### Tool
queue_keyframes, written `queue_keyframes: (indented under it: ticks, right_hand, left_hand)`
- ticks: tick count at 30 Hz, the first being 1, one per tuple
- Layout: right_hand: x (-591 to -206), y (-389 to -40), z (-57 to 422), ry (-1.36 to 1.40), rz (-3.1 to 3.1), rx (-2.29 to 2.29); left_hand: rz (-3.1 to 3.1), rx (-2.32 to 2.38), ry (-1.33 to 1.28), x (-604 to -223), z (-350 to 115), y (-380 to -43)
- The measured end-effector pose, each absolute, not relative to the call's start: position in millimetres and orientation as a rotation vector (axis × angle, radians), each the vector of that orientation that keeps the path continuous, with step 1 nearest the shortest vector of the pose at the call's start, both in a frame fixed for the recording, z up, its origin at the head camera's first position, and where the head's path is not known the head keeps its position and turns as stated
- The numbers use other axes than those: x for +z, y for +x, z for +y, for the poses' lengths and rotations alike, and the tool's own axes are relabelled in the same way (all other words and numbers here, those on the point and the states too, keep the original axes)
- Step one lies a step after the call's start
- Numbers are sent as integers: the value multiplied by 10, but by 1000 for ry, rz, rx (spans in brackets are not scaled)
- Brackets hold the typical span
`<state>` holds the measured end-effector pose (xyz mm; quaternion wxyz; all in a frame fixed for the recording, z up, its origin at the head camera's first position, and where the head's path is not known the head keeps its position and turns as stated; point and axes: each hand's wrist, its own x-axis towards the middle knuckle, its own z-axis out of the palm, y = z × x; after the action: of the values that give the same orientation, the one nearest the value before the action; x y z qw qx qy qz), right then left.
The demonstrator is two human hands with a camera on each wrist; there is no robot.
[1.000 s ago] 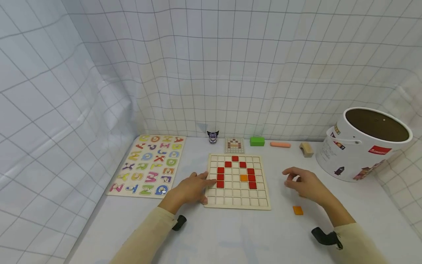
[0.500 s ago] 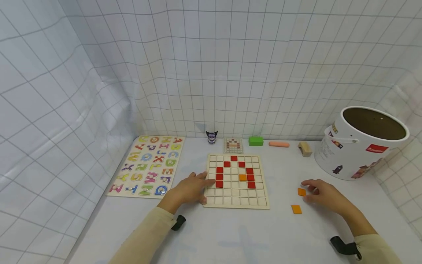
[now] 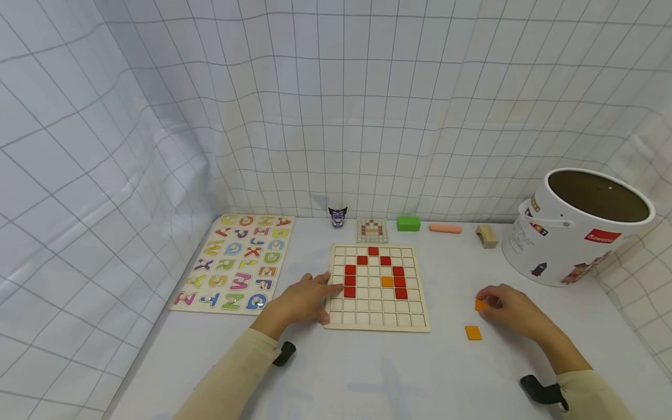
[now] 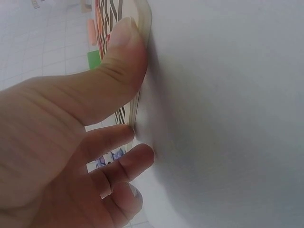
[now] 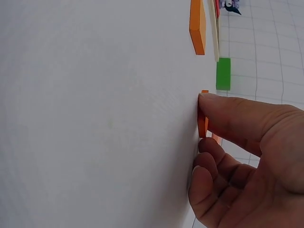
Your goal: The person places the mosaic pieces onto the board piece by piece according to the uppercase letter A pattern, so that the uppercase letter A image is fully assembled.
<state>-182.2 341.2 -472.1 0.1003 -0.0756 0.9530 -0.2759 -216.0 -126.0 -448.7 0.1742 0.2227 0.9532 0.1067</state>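
Note:
A square wooden grid board (image 3: 378, 319) carries several red tiles (image 3: 350, 280) in an arch and one orange tile (image 3: 387, 282). My left hand (image 3: 303, 300) rests at its left side, index finger reaching toward the red tiles and thumb on the near left corner. In the left wrist view the thumb (image 4: 121, 52) lies over the board's edge, with the other fingers beside it on the table. Right of the board, my right hand (image 3: 509, 309) pinches a loose orange tile (image 5: 203, 121) between thumb and fingers, low at the table. Another loose orange tile (image 3: 473, 333) lies just nearer.
An alphabet puzzle board (image 3: 236, 262) lies at left. Along the back stand a small dark-eared figure (image 3: 338, 217), a pattern card (image 3: 372, 231), a green block (image 3: 408, 224), a salmon-coloured stick (image 3: 445, 228) and a wooden arch block (image 3: 487, 236). A white bucket (image 3: 546, 251) stands at right.
My right hand has moved right and a little nearer, away from the board, and its fingers have closed on the farther loose orange tile. My left hand stays in place.

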Motion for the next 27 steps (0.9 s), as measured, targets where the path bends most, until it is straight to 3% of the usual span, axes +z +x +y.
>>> queue_keyframes:
  ticks: [27]
  right_hand:
    - [-4688,-1795,3381,-159,2688,-978]
  left_hand:
    - [2694,309,656,-4471,-1261,-2149]
